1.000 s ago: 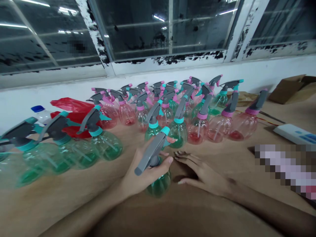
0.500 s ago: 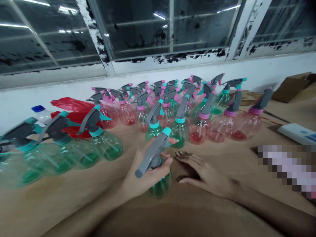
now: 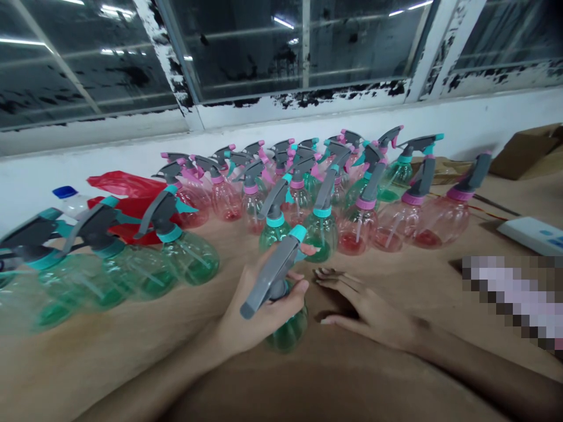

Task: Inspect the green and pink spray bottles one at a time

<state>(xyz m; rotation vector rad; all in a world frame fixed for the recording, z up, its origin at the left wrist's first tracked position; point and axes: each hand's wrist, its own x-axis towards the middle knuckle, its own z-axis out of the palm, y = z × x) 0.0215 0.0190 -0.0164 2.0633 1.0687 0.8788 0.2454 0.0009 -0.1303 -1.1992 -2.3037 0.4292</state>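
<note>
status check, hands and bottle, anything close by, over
Left hand gripping green spray bottle near its neck. Right hand beside it, fingers spread. More spray bottles just beyond.

Dark windows [image 3: 246,53], paint-flecked frames [image 3: 165,50], white wall [image 3: 79,136], brown tabletop [image 3: 57,369]

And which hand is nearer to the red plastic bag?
Left. The left hand is in front and to the right of the red plastic bag; the right hand is farther right.

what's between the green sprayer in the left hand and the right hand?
Head view: a strip of brown tabletop with a dark shadow under the right hand, separates it from the green sprayer in the left hand.
</note>
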